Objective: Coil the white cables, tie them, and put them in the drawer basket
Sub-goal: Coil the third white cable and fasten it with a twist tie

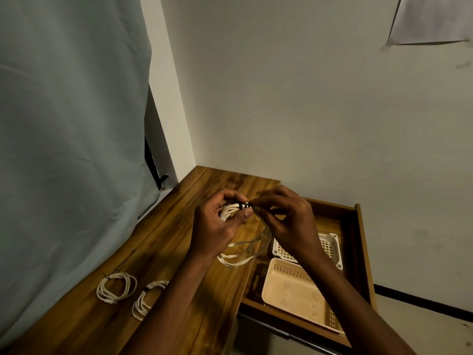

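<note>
Gripping a looped white cable (231, 210), both hands (215, 224) (289, 221) pinch its black banded tie (245, 205).

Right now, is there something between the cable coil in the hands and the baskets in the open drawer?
Nothing visible blocks the way. The left hand and right hand hold the coil above the desk edge; the beige basket and white basket lie open-topped in the drawer just beside.

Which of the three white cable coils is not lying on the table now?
The coil in the hands: the left hand grips it above the table while the right hand wraps its black tie. The other two coils lie on the wood.
</note>
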